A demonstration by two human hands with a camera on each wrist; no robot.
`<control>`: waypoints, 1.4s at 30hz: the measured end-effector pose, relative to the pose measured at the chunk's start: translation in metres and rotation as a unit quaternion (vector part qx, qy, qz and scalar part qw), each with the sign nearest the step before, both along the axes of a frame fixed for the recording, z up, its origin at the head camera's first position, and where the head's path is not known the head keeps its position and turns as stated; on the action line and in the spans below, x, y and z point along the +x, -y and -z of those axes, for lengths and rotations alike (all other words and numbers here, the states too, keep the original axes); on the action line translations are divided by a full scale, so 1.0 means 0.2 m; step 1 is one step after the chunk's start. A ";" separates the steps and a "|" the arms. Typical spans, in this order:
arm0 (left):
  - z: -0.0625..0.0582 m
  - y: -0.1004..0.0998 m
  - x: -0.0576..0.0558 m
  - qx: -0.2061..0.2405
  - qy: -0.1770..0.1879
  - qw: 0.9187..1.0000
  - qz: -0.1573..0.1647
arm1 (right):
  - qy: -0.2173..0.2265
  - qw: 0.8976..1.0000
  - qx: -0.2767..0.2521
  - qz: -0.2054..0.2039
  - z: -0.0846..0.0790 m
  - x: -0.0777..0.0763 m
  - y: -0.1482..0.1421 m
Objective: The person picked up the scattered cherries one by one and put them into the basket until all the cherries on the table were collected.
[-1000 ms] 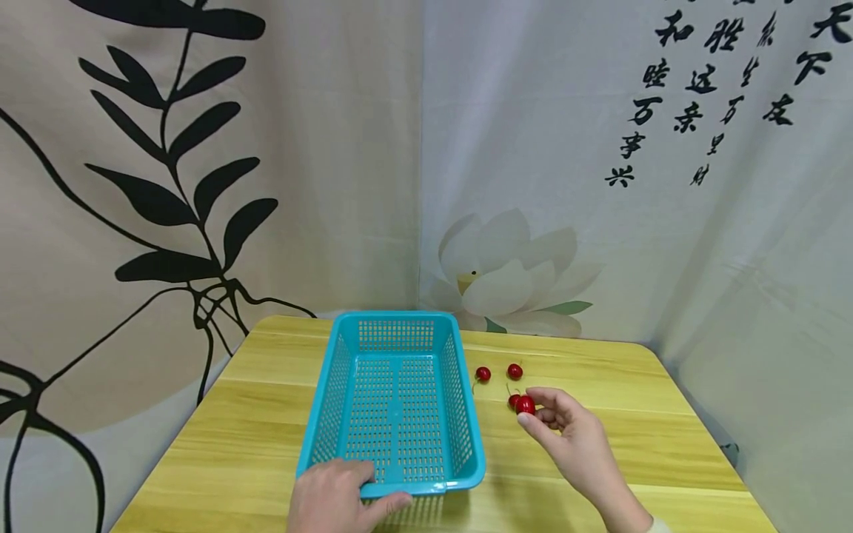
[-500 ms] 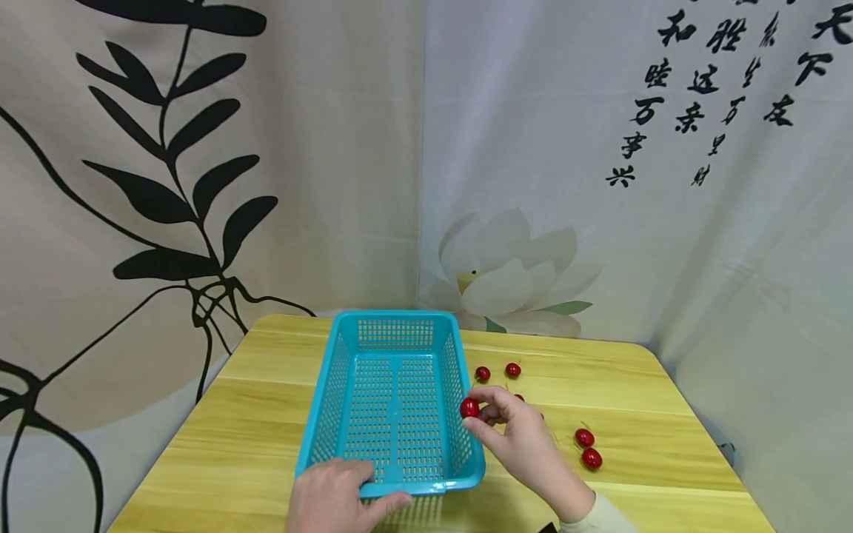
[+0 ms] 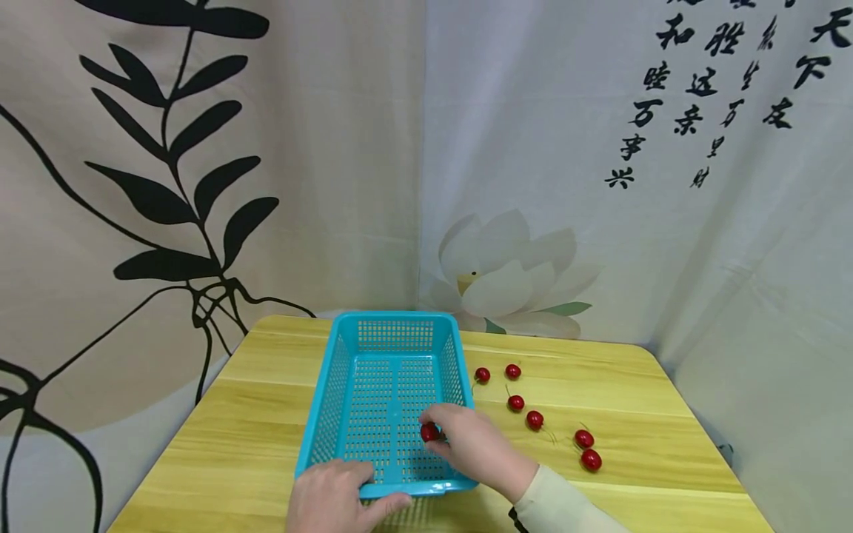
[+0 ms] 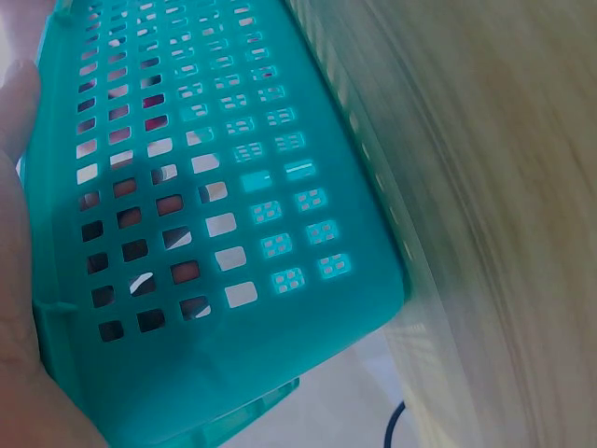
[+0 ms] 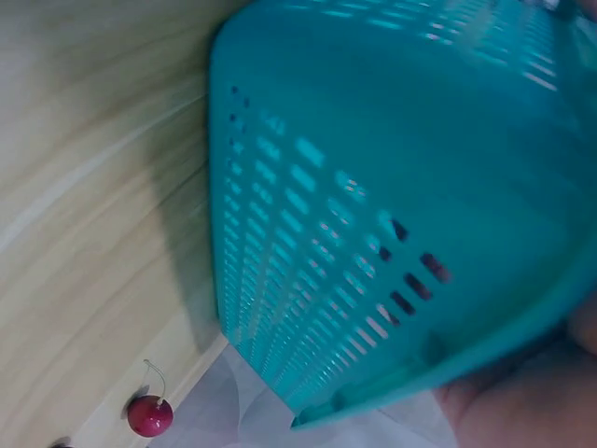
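Observation:
A cherry (image 3: 429, 431) is pinched between the thumb and fingers of my right hand (image 3: 476, 451), inside the outline of the blue plastic basket (image 3: 396, 317). Whether it touches the basket floor, I cannot tell. At the near rim, my left hand (image 3: 336, 494) grips the basket, fingers over the edge and thumb outside. The left wrist view shows that hand (image 4: 19, 271) along the perforated wall (image 4: 233, 355). In the right wrist view, the basket wall (image 5: 448, 177) hides the held cherry, and part of my right hand (image 5: 522, 401) shows beyond it.
Several loose cherries lie on the wooden table (image 3: 640, 385) to the basket's right, among them a far one (image 3: 512, 371), a middle one (image 3: 534, 420) and a near one (image 3: 590, 460). A printed curtain (image 3: 346, 185) hangs behind the table.
My right hand has carried the pinched cherry leftward from beside the loose cherries, across the basket's right rim and over its inside. My left hand keeps its grip on the near rim.

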State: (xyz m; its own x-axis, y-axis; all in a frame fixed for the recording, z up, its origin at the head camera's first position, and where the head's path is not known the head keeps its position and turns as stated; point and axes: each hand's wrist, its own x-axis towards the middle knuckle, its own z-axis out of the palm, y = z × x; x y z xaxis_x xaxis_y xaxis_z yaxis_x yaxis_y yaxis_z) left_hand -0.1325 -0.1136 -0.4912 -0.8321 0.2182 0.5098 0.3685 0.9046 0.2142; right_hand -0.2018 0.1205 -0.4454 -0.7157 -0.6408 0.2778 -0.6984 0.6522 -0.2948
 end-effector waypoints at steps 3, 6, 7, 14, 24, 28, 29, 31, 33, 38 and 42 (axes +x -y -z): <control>-0.01 0.00 0.00 0.001 0.007 1.000 0.001 | -0.003 0.998 0.057 0.002 0.02 -0.02 0.03; -0.01 0.00 0.00 0.001 0.006 1.000 0.003 | -0.009 0.994 0.108 0.009 0.03 -0.03 0.05; -0.01 0.00 0.00 0.000 0.004 1.000 0.003 | -0.011 0.992 0.126 0.012 0.03 -0.04 0.06; -0.01 0.00 0.00 0.001 0.005 1.000 0.005 | -0.008 0.977 0.213 0.026 0.05 -0.05 0.10; -0.01 0.00 0.00 0.000 0.003 1.000 0.010 | -0.011 0.973 0.228 0.031 0.05 -0.05 0.12; -0.01 0.00 0.00 0.000 0.009 1.000 0.007 | -0.015 0.974 0.226 0.030 0.06 -0.05 0.12; -0.01 0.00 0.00 0.000 0.012 1.000 0.006 | -0.016 0.974 0.224 0.029 0.06 -0.05 0.12; -0.01 0.00 0.00 -0.001 0.017 1.000 0.004 | -0.016 0.974 0.223 0.029 0.06 -0.05 0.12; -0.01 0.00 0.00 -0.001 0.018 1.000 0.003 | -0.018 0.974 0.224 0.030 0.07 -0.05 0.12; 0.00 0.00 0.00 0.000 0.011 1.000 0.002 | -0.019 0.972 0.231 0.036 0.06 -0.04 0.12; 0.00 0.00 0.00 0.002 0.006 1.000 0.002 | -0.021 0.971 0.234 0.040 0.06 -0.04 0.12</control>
State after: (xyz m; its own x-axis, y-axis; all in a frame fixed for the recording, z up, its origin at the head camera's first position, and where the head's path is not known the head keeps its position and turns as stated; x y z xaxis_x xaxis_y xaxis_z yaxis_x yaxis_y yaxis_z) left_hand -0.1326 -0.1135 -0.4902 -0.8371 0.2197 0.5010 0.3693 0.9026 0.2212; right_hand -0.2106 0.0963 -0.4575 -0.7622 -0.6474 -0.0011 -0.6456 0.7600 0.0744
